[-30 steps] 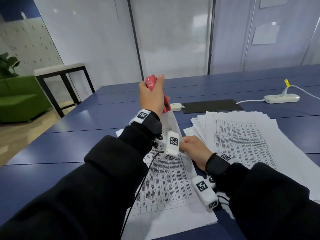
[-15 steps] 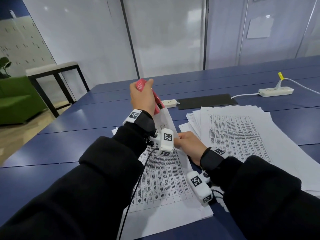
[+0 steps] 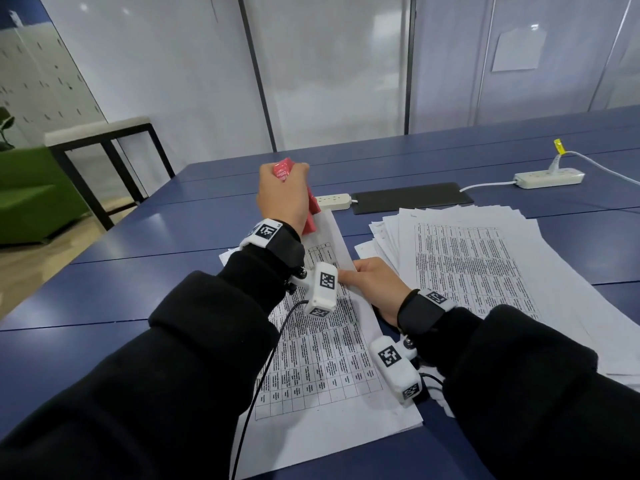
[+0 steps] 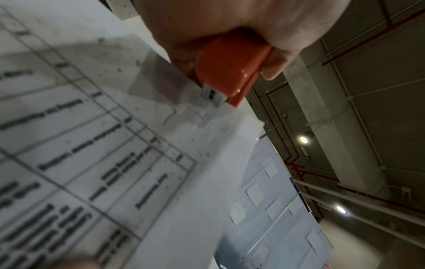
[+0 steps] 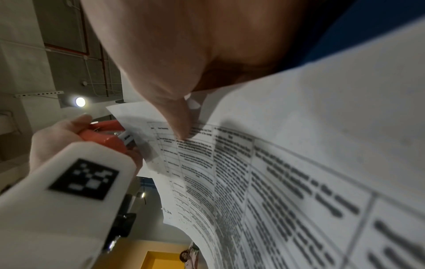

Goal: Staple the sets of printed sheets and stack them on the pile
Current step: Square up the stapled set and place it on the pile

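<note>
My left hand (image 3: 282, 195) grips a red stapler (image 3: 309, 213) whose mouth sits over the far top corner of a printed set of sheets (image 3: 322, 351). In the left wrist view the stapler (image 4: 230, 72) clamps the paper corner (image 4: 207, 116). My right hand (image 3: 374, 282) pinches the set's right edge, thumb on top (image 5: 179, 125), lifting that end so the sheets curve up. The right wrist view shows the stapler (image 5: 108, 136) at the corner too. The pile of printed sheets (image 3: 485, 265) lies fanned on the blue table (image 3: 138, 244) to the right.
A black pad (image 3: 408, 199) and a small white power strip (image 3: 332, 200) lie beyond the sheets. Another power strip (image 3: 549, 176) with a yellow-tagged plug sits far right. A bench (image 3: 100, 133) and green sofa (image 3: 31, 192) stand off the table's left.
The view has shifted slightly; both hands keep their hold, with the stapler still on the top corner of the set. No clear change in the sheets' position.
</note>
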Demonstrator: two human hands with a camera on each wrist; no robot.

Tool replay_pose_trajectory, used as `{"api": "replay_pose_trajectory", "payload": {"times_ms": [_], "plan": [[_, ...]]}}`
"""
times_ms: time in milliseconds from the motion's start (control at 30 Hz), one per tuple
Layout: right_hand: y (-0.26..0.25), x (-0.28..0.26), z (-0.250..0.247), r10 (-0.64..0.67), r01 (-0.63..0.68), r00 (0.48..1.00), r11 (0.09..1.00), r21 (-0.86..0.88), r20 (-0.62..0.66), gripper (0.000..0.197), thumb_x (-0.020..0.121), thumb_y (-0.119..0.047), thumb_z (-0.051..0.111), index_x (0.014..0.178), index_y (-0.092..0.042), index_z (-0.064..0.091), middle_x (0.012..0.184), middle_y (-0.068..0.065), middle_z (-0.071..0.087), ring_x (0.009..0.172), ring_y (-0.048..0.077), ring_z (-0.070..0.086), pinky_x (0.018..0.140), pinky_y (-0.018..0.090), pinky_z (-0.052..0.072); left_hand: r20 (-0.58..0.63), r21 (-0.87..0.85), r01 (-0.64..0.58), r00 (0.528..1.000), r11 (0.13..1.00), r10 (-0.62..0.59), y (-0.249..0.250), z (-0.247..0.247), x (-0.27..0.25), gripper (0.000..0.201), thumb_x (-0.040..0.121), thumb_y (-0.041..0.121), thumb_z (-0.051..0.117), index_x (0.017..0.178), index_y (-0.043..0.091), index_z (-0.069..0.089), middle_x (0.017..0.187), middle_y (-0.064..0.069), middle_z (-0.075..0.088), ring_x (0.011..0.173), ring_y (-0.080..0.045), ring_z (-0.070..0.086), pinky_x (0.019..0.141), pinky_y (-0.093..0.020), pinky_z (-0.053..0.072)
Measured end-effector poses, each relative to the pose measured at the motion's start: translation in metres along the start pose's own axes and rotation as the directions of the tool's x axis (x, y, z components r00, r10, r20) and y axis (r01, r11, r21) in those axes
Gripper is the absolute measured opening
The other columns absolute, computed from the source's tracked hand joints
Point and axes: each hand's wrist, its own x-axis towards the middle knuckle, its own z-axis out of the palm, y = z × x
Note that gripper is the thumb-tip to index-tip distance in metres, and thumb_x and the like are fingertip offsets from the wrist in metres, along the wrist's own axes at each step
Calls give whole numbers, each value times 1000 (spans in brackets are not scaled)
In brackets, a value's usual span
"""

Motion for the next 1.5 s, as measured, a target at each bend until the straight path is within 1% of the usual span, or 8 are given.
{"api": "replay_pose_trajectory", "payload": {"times_ms": [300,433,567,833,967,1133,1267,1500], "plan": [[-6,-5,4,29,-30,999,999,-36,-24,43,70,-34,71,73,9,67,75,15,61,73,24,49,73,37,38,-28,48,-53,998,997,54,3,14,-7,21,99,33,61,89,15,55,60,9,49,37,-1,52,43,-14,39],[-7,-6,4,12,-13,1000,997,-78,-18,71,56,-48,71,82,18,62,77,17,60,75,25,49,74,38,37,-44,43,-50,998,998,52,-1,15,-5,37,97,41,64,74,19,45,59,6,41,41,-7,44,51,-23,38],[-8,-7,4,23,-25,999,996,-80,-32,47,66,-29,68,82,15,68,78,19,64,76,26,54,75,38,40,-76,25,-95,992,995,96,-1,20,-5,48,90,43,75,67,21,39,60,6,35,46,-11,31,50,-21,37],[-10,-8,5,21,-23,1000,998,-58,-21,75,56,-45,73,89,22,63,80,19,62,76,25,51,73,37,38,-6,30,-26,1000,999,26,0,16,0,39,86,44,77,72,21,49,64,6,48,59,-17,45,64,-31,48],[-10,-8,4,20,-24,998,997,-67,-54,45,91,-28,76,92,17,69,92,19,75,82,29,66,83,47,53,3,-65,40,999,997,-39,15,-11,12,32,73,57,74,78,29,59,70,3,61,72,-28,65,79,-51,61],[-11,-9,-1,25,-31,991,999,-45,-130,20,101,-19,66,108,-4,77,105,2,79,101,15,75,93,33,58,-44,109,-6,999,994,11,21,-90,49,27,85,43,73,80,24,56,64,3,54,70,-21,57,71,-39,49],[-19,-11,-3,9,28,964,990,135,-264,22,104,-15,60,123,-8,69,106,-11,72,99,5,71,86,16,55,154,518,28,980,855,-126,-13,-155,36,35,94,43,71,76,20,51,67,-2,49,60,-21,47,61,-25,42],[-12,3,-19,60,92,881,951,295,-469,49,100,-24,68,142,-3,57,138,7,65,127,24,61,114,43,45,223,824,55,883,564,-412,-86,-205,-19,35,97,46,66,85,16,53,77,-7,59,71,-22,54,73,-34,46]]}}
